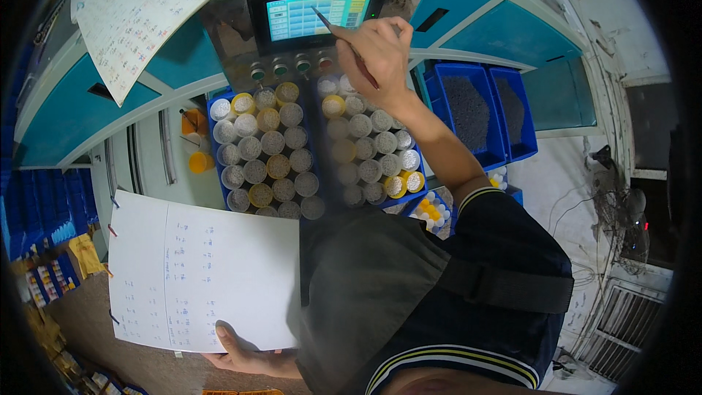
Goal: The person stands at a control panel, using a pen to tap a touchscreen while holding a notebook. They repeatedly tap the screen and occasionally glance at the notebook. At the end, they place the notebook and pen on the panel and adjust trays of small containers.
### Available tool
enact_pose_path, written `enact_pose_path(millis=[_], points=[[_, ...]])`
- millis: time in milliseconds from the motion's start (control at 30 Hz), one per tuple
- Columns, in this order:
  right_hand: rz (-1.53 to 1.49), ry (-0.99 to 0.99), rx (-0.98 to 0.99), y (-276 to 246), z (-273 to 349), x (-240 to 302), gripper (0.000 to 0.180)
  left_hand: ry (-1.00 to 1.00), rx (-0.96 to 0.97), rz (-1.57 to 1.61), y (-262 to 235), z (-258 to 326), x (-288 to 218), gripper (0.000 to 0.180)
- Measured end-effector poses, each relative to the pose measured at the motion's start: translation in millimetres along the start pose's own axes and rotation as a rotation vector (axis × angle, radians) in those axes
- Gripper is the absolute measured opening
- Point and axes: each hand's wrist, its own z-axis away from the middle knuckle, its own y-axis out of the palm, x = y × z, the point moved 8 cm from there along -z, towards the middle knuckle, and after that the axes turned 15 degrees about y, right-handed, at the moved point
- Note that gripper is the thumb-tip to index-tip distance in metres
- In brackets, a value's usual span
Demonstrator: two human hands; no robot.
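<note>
My right hand [384,51] is closed round a slim dark pen [322,19]. The pen's tip is over the lit touchscreen [292,28] of a control panel; whether it touches the glass I cannot tell. My left hand [245,357] grips the lower edge of a white ring-bound notebook [219,278], thumb on top and the other fingers mostly hidden beneath. Handwriting covers part of its open page. Between notebook and panel stand rows of small round cups [273,142] filled with pale pellets, several with yellow rims.
Round push buttons [280,71] line the panel below the screen. Blue bins [468,113] of dark granules stand to the right. A handwritten sheet [146,14] hangs at upper left. A yellow cup [199,162] stands left of the trays. Teal machine panels [504,29] run behind.
</note>
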Motion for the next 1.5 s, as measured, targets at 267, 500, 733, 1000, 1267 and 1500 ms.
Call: enact_pose_path(millis=[267, 500, 733, 1000, 1267, 1500], points=[[-0.024, -0.020, 0.019, 10.1, -1.5, 2.5, 0.019, 0.016, -0.003, -0.024, 0.4, 1.2, -3.8, 0.063], [-0.061, -0.003, 0.085, 15.1, 13.3, -3.8, 0.020, -0.018, -0.054, -0.002, 1.0, 5.0, -3.3, 0.063], [-0.025, -0.002, 0.044, 14.9, 17.2, -7.5, 0.021, -0.019, -0.046, 0.016, -0.3, 1.8, -0.2, 0.067], [-0.027, 0.011, 0.081, 9.1, 28.1, -12.9, 0.022, -0.001, -0.045, 0.059, 5.4, 4.6, -11.7, 0.051], [0.052, 0.078, 0.016, -3.5, 26.1, -22.3, 0.022, -0.008, -0.046, 0.020, 2.0, 4.7, -9.4, 0.054], [0.034, 0.078, 0.066, -6.2, 30.2, -29.9, 0.023, 0.019, -0.058, 0.198, 7.3, -0.7, -9.5, 0.068]])
